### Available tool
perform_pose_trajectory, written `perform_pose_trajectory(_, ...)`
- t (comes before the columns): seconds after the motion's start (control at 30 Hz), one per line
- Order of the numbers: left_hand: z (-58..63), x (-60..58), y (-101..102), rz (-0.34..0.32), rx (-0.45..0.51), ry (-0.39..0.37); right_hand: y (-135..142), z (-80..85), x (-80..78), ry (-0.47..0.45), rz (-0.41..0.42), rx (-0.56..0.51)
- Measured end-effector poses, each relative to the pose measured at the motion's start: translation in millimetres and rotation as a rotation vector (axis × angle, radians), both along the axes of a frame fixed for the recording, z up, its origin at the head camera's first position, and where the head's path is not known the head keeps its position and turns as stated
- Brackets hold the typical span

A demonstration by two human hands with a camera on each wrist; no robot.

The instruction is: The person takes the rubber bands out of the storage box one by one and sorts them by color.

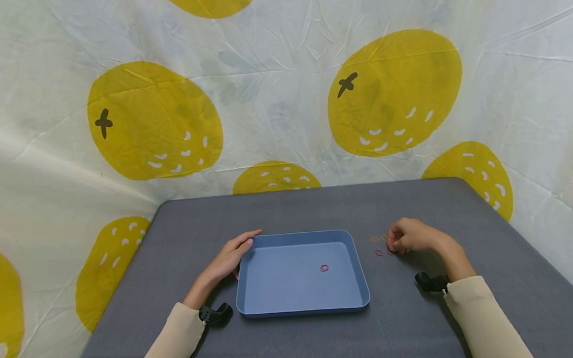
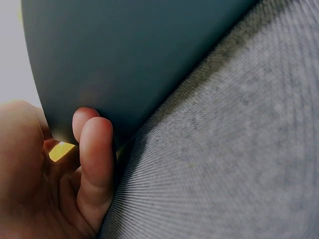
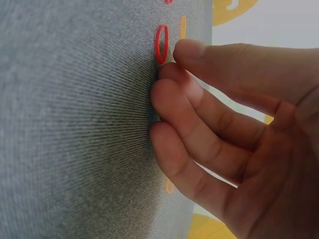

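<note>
A shallow blue tray [image 1: 283, 283] lies on the grey table with a red rubber band [image 1: 324, 266] inside it. At its back left corner, my left hand [image 1: 228, 259] grips the side wall; the left wrist view shows fingertips [image 2: 97, 144] against the outside of that wall. To the right of the tray, my right hand [image 1: 413, 235] is lowered to the cloth. Its thumb and index finger stand slightly apart beside a red rubber band [image 3: 157, 44]. Another red rubber band [image 1: 379, 252] lies to the left of these fingers. Orange rubber bands [image 1: 375, 239] lie just behind.
Grey cloth covers the table [image 1: 296, 345]. Behind it hangs a white curtain [image 1: 273, 119] printed with yellow fruit. Black bands with wrist cameras sit on both wrists, the right one [image 1: 431, 282] close above the cloth.
</note>
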State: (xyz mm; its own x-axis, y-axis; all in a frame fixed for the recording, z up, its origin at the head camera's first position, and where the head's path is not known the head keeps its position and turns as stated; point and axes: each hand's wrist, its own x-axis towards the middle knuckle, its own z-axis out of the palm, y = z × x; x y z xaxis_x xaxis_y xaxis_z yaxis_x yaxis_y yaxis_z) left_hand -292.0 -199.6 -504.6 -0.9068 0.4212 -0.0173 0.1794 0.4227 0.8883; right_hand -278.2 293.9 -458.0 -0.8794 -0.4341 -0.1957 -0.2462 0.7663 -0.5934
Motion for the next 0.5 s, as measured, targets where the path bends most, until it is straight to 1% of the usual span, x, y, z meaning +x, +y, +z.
perform_pose_trajectory(0.1,-0.1,-0.1,0.1,0.004,-0.004,0.004,0.1,-0.9,-0.7,0.010,0.004,0.003)
perform_pose_trajectory(0.33,-0.5,-1.4,0.0,0.001,-0.004,-0.002,-1.2,-0.5,-1.1,-0.017,-0.021,0.013)
perform_pose_trajectory(0.5,-0.8,-2.3,-0.2,0.003,-0.007,-0.005,-1.4,0.6,-2.2,-0.006,-0.002,0.003)
